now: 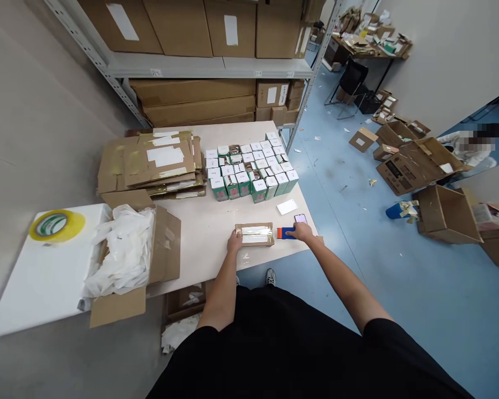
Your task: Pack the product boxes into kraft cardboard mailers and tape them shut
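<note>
A small brown cardboard box with white strips and shiny clear tape on top lies flat near the table's front edge. My left hand grips its left end. Just right of the box, my right hand is closed around a blue hand tool with an orange end; its exact kind is too small to make out. The orange end points at the box, a small gap apart. Beside my right hand lies a phone, and behind it a white card.
Rows of green-and-white small boxes stand at the back of the table. Flattened cartons are stacked left of them. An open carton holds white wrapping; a yellow tape roll lies farther left. A shelf rises behind.
</note>
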`<state>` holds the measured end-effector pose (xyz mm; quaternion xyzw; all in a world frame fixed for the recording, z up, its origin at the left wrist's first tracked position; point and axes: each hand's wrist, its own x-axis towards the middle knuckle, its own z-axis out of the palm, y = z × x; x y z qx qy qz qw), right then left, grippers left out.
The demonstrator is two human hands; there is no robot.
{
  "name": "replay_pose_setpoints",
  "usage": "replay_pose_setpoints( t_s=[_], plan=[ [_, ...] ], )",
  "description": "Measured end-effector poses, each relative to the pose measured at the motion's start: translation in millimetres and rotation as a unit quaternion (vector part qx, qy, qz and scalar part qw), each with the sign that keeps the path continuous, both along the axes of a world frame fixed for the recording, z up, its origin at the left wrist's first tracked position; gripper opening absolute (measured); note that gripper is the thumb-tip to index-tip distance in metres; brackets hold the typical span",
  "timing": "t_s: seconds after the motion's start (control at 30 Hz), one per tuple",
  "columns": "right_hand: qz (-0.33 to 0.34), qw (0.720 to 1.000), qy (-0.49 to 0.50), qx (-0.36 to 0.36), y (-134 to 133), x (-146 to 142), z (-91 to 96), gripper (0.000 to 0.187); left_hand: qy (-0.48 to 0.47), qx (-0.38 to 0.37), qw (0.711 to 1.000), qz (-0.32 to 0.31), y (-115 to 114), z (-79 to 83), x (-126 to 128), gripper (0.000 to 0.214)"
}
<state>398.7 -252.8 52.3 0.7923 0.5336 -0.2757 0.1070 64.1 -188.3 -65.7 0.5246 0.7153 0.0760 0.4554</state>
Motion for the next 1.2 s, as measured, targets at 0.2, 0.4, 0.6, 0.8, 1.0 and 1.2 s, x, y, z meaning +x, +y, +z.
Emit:
replay_pose_setpoints(
  t_s=[0.2,0.4,0.6,0.8,1.0,1.2],
  plan=[
    [-0.024,1.000,0.019,0.002,2,-12,-5.2,0.048,-0.020,0.005,1.000,-0.007,4,2.0,-11,0.048],
    [-0.046,0.996,0.052,0.048,4,-42,5.5,0.047,-0.047,0.008,0.999,0.016,12,8.8,-38,0.045],
    [0.017,0.992,0.068,0.107,33,-113,32.7,0.049,-0.079,0.047,0.995,0.043,26,26.6,-80,0.040],
    [0.076,0.992,0.025,0.093,76,-216,58.5,0.053,-0.123,0.087,0.987,0.053,51,42.0,-116,0.039],
    [0.123,0.989,0.017,0.085,91,-282,60.1,0.059,-0.182,0.083,0.980,0.021,44,39.2,-127,0.064],
    [0.153,0.986,0.015,0.069,98,-287,60.8,0.061,-0.123,0.075,0.987,0.070,25,33.7,-119,0.060]
  ],
)
